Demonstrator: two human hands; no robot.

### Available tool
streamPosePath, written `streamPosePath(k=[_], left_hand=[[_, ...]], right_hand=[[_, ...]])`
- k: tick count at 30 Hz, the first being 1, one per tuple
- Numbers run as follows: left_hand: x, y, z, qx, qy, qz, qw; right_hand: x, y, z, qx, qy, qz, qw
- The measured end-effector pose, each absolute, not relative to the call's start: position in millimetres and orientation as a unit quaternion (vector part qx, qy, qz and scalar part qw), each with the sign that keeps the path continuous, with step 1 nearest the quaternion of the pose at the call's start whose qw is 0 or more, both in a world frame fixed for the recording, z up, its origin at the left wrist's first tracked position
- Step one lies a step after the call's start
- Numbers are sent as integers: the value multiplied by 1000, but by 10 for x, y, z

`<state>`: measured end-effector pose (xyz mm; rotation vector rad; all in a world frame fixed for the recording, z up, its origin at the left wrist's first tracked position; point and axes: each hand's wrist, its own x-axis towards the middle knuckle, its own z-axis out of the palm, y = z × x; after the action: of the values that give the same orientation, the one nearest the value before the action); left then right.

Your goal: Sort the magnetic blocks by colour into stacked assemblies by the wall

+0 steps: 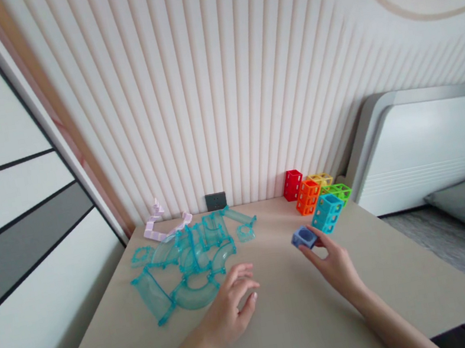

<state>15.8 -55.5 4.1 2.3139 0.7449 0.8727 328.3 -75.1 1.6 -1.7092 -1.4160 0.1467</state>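
My right hand (pixel 334 263) pinches a small blue-purple block (pixel 303 237) with a round opening in its face, between thumb and fingers. It is held over the right half of the table, just in front of a teal tower block (pixel 327 212). My left hand (pixel 232 305) hovers near the middle with its fingers apart and nothing in it. Beside its fingertips lie clear teal track pieces, among them a curved one (pixel 197 295) and a straight one (pixel 153 296). A small teal square piece (pixel 245 232) lies farther back.
Red (pixel 292 185), orange (pixel 307 197), yellow (pixel 322 180) and green (pixel 338 192) blocks stand at the back right. A pale lilac chain of pieces (pixel 165 228) lies back left. A dark wall socket (pixel 216 201) sits behind the table (pixel 296 331). A bed headboard (pixel 429 145) is at right.
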Motion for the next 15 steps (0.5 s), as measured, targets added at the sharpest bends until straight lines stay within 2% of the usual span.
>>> streamPosePath(k=[6,15], left_hand=[[177,-580,25,869,254,314,287],[165,-561,10,874,245,318,274]], right_hand=[[3927,-1018,-110,-786,-456,21,416],[3977,-1087,-161,-827,-415,41,377]])
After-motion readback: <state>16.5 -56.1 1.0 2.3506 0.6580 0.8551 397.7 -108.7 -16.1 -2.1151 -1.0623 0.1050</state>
